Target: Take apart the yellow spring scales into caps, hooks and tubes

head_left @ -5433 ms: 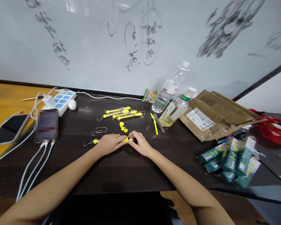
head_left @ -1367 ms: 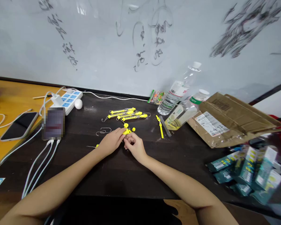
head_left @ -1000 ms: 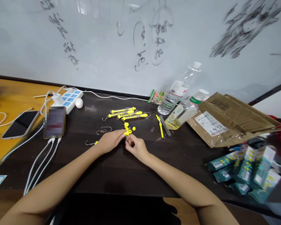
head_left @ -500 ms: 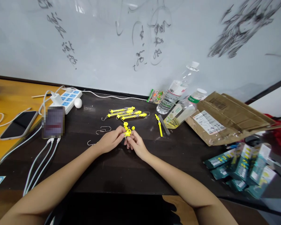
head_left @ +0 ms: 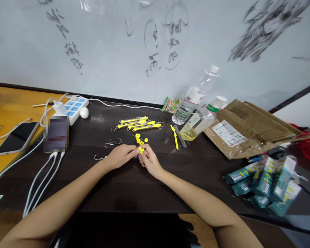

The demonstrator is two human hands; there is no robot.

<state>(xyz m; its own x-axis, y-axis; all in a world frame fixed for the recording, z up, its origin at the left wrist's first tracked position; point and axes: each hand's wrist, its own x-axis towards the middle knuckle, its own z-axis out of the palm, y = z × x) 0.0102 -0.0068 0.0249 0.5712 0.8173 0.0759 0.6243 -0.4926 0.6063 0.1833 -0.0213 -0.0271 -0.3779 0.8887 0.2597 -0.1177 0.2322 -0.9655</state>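
Observation:
At the middle of the dark desk, my left hand (head_left: 120, 156) and my right hand (head_left: 152, 162) meet, fingers pinched on a small yellow plastic piece (head_left: 141, 150) with a cross-like end. A thin metal wire shows below it between the fingers; its far end is hidden. Just beyond the fingertips lie several small yellow rings (head_left: 137, 136). Farther back, several yellow spring scales (head_left: 147, 127) with hooks rest side by side. Bent metal hooks (head_left: 114, 141) lie left of the rings, and another hook (head_left: 99, 158) is partly covered by my left hand.
Right of the scales are a yellow rod (head_left: 175, 138) and a clear tube (head_left: 181, 137). Two bottles (head_left: 189, 103), a snack packet (head_left: 169, 104), a cardboard mailer (head_left: 237, 132) and teal boxes (head_left: 265, 181) stand or lie rightward. A power strip (head_left: 76, 109) and phone (head_left: 17, 137) are left.
The yellow piece has turned and come slightly lower, so its cross-like end shows. My hands have shifted a little toward me, exposing more yellow rings. The view has moved slightly.

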